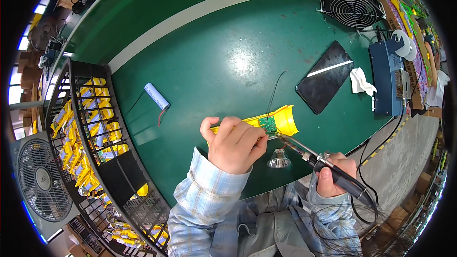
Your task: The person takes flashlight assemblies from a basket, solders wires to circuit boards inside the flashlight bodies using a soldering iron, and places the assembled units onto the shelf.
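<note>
Yellow torch shell (281, 118) pinned to green bench (228, 62) under closed left hand (235, 143), right hand (335, 176) wrapped round soldering iron (314, 157), tip at small board (268, 124); likely risks: slipping tip melting plastic, scorching fingers, bridging joints, snagging black wire (275, 90).

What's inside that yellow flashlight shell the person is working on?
A small green circuit board sits in the yellow shell. The left hand covers the shell's rear part, hiding whatever lies there.
</note>
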Tool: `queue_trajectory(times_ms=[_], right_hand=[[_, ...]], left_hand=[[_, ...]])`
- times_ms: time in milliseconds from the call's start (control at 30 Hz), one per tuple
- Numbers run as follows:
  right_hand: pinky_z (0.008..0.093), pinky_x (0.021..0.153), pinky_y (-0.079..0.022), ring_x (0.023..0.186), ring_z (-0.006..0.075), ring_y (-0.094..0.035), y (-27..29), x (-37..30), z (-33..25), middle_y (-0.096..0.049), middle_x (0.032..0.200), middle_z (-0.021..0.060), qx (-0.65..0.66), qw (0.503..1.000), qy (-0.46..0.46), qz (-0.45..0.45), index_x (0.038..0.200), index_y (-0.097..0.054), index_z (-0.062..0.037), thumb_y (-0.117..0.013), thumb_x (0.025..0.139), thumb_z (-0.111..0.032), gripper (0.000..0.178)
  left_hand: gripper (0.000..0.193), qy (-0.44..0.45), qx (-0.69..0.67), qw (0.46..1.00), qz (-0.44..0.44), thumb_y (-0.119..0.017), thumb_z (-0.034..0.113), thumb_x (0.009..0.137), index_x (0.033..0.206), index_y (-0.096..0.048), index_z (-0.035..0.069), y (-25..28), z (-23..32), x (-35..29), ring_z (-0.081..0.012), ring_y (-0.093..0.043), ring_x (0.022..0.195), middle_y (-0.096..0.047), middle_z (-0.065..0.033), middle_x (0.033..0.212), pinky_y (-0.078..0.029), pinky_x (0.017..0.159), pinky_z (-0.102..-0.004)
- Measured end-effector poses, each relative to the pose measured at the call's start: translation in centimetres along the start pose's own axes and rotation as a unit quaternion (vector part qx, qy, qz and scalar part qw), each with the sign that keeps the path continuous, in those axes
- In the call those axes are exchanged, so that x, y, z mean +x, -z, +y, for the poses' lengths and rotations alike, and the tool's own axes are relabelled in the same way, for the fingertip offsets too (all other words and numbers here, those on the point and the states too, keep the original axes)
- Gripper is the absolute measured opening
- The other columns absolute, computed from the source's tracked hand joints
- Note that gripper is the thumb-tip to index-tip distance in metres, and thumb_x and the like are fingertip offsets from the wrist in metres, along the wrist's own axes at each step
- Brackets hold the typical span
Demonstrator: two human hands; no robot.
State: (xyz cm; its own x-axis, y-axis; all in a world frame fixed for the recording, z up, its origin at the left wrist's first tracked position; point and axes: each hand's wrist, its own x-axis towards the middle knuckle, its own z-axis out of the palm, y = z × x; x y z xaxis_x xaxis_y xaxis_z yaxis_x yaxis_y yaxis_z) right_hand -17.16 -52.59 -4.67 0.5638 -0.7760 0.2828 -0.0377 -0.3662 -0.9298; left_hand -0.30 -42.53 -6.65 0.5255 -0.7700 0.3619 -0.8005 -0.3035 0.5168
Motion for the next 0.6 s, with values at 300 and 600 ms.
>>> queue_trajectory(times_ms=[300, 600], right_hand=[[0.0243, 0.037, -0.036, 0.037, 0.0174, -0.046, -0.25, 0.47, 0.20, -0.051, 0.051, 0.0093, -0.090, 0.992, 0.086, -0.021, 0.075, -0.048, 0.0019, -0.059, 0.063, -0.009, 0.020], [0.0238, 0.038, -0.037, 0.039, 0.0159, -0.046, -0.37, 0.01, 0.57, -0.051, 0.052, 0.0093, -0.042, 0.998, 0.055, -0.014, 0.076, -0.047, 0.0027, -0.059, 0.065, -0.009, 0.020]], left_hand=[[0.016, -0.009, -0.021, 1.000, -0.005, -0.064, 0.007, 0.052, 0.061, -0.053, 0.013, 0.08, -0.26, 0.23, -0.0123, -0.048, 0.067, -0.048, 0.0070, 0.057, -0.024, 0.076, -0.0378], [0.016, -0.015, -0.029, 0.999, 0.003, -0.063, 0.005, 0.051, 0.060, -0.052, 0.013, -0.11, -0.50, 0.09, -0.0133, -0.048, 0.067, -0.047, 0.0064, 0.057, -0.025, 0.074, -0.0367]])
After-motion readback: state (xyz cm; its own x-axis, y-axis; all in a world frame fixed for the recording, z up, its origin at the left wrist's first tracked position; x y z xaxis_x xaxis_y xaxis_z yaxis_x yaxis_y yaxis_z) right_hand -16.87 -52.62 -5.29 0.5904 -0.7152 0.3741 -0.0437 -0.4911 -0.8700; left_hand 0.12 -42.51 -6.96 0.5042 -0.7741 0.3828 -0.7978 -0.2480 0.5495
